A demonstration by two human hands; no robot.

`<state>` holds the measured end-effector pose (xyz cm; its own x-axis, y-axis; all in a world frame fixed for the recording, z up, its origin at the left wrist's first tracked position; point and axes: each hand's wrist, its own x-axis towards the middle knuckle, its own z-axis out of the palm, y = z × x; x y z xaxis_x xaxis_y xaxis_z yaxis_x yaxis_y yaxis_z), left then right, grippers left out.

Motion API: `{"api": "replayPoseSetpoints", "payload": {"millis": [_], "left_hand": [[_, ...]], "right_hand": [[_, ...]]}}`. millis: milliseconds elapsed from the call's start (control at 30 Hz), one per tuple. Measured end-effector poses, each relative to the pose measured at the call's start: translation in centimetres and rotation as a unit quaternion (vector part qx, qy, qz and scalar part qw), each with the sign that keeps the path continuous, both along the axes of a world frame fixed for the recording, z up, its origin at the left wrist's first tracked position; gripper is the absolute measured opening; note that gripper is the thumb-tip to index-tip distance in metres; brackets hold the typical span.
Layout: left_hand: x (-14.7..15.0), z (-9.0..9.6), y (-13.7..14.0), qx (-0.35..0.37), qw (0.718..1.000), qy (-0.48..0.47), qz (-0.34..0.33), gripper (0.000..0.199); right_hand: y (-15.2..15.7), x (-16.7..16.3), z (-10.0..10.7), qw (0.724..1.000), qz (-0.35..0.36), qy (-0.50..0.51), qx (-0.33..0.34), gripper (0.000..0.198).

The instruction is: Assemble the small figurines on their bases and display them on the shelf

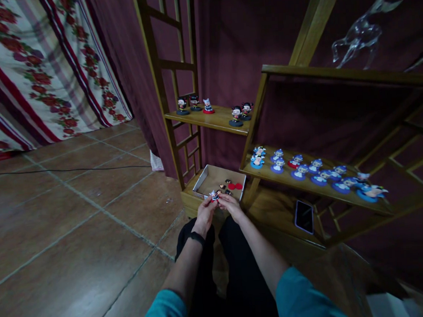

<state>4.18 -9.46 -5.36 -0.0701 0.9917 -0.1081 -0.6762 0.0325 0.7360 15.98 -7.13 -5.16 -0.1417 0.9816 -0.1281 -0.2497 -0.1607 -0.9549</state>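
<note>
In front of my knees, my left hand [205,213] and my right hand [230,205] meet at a small figurine [213,195]. It has a pale head and a red lower part, and the fingertips of both hands are closed on it. Just beyond stands a shallow cardboard box [203,180] with white sides. Inside it lie red round bases [232,186] and several small dark figurine pieces [222,186]. My fingers partly cover the figurine and the near edge of the box.
Several dark-haired figurines [236,115] and a red-based one [208,106] stand on the upper shelf [209,121]. More, mostly on blue or purple bases, line the right shelf [287,175]. A phone [304,216] lies below. A clear deer ornament [359,34] stands at upper right.
</note>
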Motion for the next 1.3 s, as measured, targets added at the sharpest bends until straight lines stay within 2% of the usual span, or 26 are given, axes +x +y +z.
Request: {"api": "replayPoseSetpoints", "payload": {"millis": [233, 500, 1000, 1300], "left_hand": [[-0.02, -0.15, 0.18, -0.007, 0.999, 0.008, 0.035, 0.054], [-0.14, -0.4, 0.32, 0.002, 0.999, -0.001, 0.045, 0.057], [-0.35, -0.56, 0.4, -0.005, 1.0, 0.01, 0.023, 0.052], [-0.33, -0.35, 0.39, -0.029, 0.999, 0.001, 0.03, 0.04]], "right_hand": [[-0.03, 0.24, 0.13, 1.0, 0.011, 0.005, -0.001, 0.035], [0.05, 0.36, 0.22, 1.0, 0.023, 0.006, -0.003, 0.038], [-0.24, 0.14, 0.46, 1.0, 0.003, -0.005, 0.007, 0.037], [-0.07, 0.08, 0.23, 1.0, -0.005, -0.019, 0.004, 0.037]]}}
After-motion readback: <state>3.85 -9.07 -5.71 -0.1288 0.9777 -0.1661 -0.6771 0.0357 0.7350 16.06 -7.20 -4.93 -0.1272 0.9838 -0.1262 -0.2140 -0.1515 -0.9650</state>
